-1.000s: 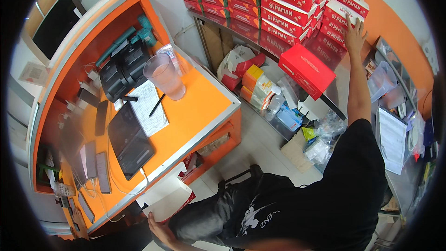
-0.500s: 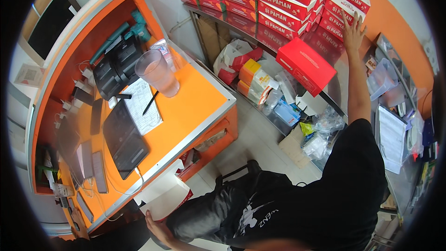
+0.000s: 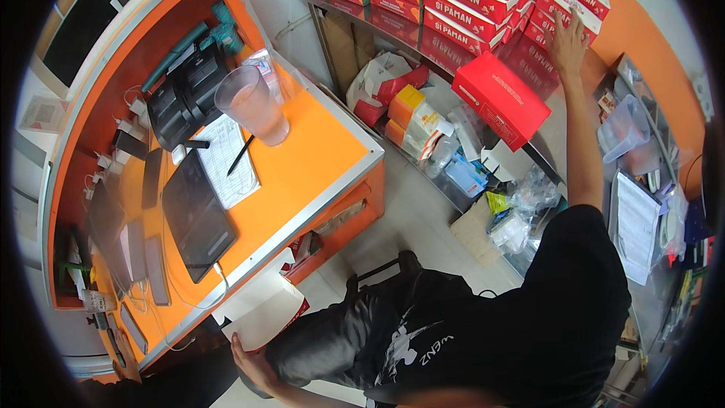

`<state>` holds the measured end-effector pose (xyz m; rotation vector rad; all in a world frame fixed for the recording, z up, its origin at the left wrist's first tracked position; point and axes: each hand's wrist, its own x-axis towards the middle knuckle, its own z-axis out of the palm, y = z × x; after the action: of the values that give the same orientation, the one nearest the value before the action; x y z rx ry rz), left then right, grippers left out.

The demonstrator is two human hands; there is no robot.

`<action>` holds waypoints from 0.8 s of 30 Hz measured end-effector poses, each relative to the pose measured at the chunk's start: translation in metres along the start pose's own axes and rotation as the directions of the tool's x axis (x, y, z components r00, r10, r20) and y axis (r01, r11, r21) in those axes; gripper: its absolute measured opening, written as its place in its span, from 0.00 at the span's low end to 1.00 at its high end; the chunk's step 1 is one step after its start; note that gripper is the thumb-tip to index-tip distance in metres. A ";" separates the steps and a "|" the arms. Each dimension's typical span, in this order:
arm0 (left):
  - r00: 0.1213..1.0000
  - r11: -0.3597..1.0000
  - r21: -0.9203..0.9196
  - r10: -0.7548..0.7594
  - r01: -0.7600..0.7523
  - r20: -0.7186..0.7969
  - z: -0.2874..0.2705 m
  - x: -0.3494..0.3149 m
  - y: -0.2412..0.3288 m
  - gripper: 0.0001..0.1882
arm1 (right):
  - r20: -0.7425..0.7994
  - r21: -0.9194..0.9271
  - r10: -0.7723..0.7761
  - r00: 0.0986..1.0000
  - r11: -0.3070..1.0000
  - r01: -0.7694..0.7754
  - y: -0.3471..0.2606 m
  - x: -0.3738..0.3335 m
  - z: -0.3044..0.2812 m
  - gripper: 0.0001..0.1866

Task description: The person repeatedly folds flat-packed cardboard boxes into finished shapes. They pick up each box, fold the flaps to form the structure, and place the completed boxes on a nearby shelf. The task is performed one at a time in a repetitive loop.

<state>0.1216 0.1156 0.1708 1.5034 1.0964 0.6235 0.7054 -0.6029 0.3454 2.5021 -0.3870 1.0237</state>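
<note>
While the spread right hand (image 3: 568, 47) reaches stacked boxes (image 3: 557, 1), lifting would need gripping; left hand (image 3: 254, 363) touches open box (image 3: 264, 311), hold unclear.

Looking low at an open carton (image 3: 260, 316), white inside, red along one side, lying tilted just beside the orange counter (image 3: 325, 155). Now swinging up to a closed box (image 3: 589, 10), white-topped and red-sided, resting on a stack of similar boxes (image 3: 538, 32) near the orange wall (image 3: 653, 49).
</note>
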 end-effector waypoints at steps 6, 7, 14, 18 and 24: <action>0.999 0.997 -0.072 -0.034 0.034 -0.009 0.000 -0.004 0.011 0.33 | 0.379 0.718 -0.430 0.819 0.695 0.033 -0.051 -0.064 -0.166 0.43; 0.999 0.995 -0.085 -0.043 0.043 0.009 0.001 -0.003 0.010 0.33 | 0.396 0.661 -0.436 0.808 0.746 0.079 -0.053 -0.083 -0.182 0.47; 0.998 0.989 -0.146 -0.010 0.018 0.056 -0.005 0.002 -0.001 0.32 | 0.398 0.303 -0.446 0.802 0.889 0.344 -0.081 -0.170 -0.183 0.63; 0.998 0.985 -0.172 0.009 0.001 0.058 -0.007 -0.001 -0.001 0.32 | 0.067 0.228 -0.467 0.882 0.868 0.442 -0.084 -0.189 -0.140 0.54; 0.998 0.978 -0.208 0.004 0.008 0.058 -0.013 0.000 -0.006 0.33 | 0.195 0.661 -0.399 0.896 0.728 0.180 -0.023 -0.121 -0.216 0.54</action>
<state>0.1087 0.1214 0.1684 1.3310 0.9574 0.6684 0.5008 -0.4699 0.3926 3.2084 0.3432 0.6687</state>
